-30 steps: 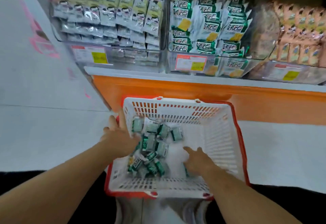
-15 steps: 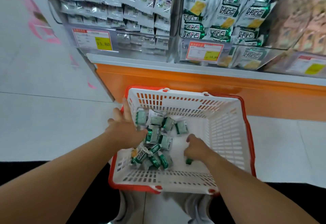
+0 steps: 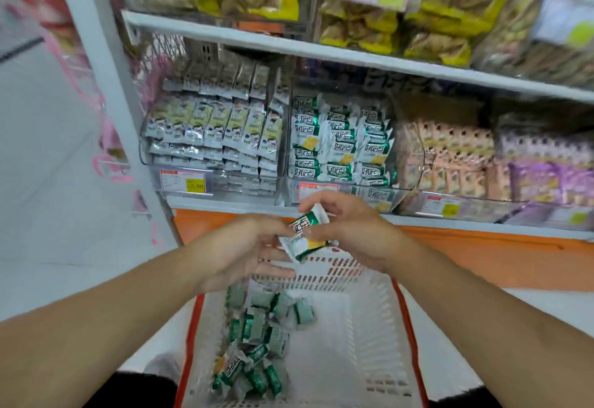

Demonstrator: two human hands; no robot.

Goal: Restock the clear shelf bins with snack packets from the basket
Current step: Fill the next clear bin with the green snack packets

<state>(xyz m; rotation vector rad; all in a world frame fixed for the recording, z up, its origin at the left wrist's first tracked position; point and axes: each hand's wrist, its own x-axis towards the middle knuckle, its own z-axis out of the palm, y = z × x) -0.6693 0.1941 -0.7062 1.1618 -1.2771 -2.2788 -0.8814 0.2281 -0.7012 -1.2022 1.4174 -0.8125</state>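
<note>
Green and white snack packets [image 3: 305, 235] are held above the basket, between both hands. My right hand [image 3: 350, 227] grips them from the right with curled fingers. My left hand [image 3: 244, 246] touches their left side, its fingers spread and blurred. Below, the white basket with a red rim [image 3: 379, 327] holds several more green packets [image 3: 260, 337] on its left side. Straight ahead, the clear shelf bin [image 3: 340, 189] is stacked with the same green packets.
A clear bin of grey-green packets [image 3: 218, 137] stands left of the green one; pink [image 3: 446, 156] and purple [image 3: 546, 176] packets fill the bins to the right. The upper shelf [image 3: 289, 41] carries yellow bags. An orange shelf base [image 3: 482, 256] runs behind the basket.
Both hands have come up out of the basket, with packets now held between them. The view has tilted up toward the shelves.
</note>
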